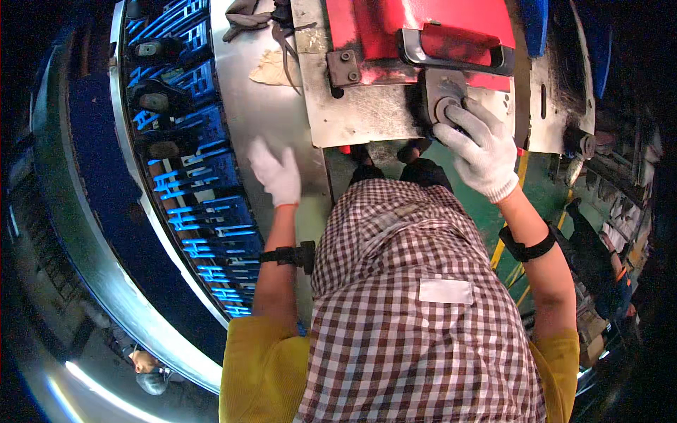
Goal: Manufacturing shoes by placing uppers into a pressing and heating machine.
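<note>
My right hand (481, 149), in a white knitted glove, has its fingers curled round a round dark metal knob (447, 109). That knob sits on a dark, sooty bracket (443, 83) at the front edge of a pale metal plate (384, 113). Just beyond it, a black handle-shaped frame (416, 56) lies against a red block (360, 28) smudged with black. My left hand (275, 170), also in a white glove, hovers by the steel ledge (254, 113) with its fingers stretched out and nothing in them.
Left of the ledge runs a conveyor-like trough with several blue racks (211, 183) and dark parts. A dark glove (247, 20) and a tan scrap (273, 69) lie on the ledge. A second plate (557, 84) stands at right. Other people are at lower left and far right.
</note>
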`<state>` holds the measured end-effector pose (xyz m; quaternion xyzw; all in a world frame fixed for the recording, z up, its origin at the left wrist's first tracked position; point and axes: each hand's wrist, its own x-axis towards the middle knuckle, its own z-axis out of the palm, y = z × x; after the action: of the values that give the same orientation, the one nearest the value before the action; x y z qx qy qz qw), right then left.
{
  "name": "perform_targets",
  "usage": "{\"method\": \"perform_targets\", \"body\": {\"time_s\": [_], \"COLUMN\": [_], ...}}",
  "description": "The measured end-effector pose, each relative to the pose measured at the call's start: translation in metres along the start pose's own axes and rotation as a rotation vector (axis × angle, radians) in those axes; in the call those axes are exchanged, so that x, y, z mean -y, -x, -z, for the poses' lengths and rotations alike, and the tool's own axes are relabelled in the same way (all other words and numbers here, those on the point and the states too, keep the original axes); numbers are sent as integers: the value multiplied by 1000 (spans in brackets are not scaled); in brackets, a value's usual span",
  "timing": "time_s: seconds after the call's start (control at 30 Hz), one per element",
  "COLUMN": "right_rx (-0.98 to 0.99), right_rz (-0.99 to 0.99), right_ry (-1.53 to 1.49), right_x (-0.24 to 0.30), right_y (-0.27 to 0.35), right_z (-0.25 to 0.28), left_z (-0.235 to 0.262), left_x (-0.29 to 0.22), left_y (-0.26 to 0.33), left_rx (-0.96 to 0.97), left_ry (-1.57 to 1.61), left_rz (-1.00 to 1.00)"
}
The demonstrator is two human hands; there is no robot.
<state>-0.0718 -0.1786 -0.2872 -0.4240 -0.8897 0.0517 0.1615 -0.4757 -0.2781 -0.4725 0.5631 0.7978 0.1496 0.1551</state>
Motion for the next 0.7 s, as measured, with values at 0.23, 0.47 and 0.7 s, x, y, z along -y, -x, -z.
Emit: {"method": "perform_targets", "body": {"time_s": [0.23,0.47,0.7], "right_rx": [-34,-86,-170], "right_rz": [-5,4,30], "right_ry": [23,57,85], "right_x": [-8,12,22], "right_y": [15,10,6], "right_z": [-5,-10,-26], "left_z": [-31,-35,-51], "left_x": [-34,-24,-12], "left_y": [26,8,6], "left_rx": [-8,-59,-141], "left_ry": [-297,-240,-207], "left_rz": [-90,-67,-42]}}
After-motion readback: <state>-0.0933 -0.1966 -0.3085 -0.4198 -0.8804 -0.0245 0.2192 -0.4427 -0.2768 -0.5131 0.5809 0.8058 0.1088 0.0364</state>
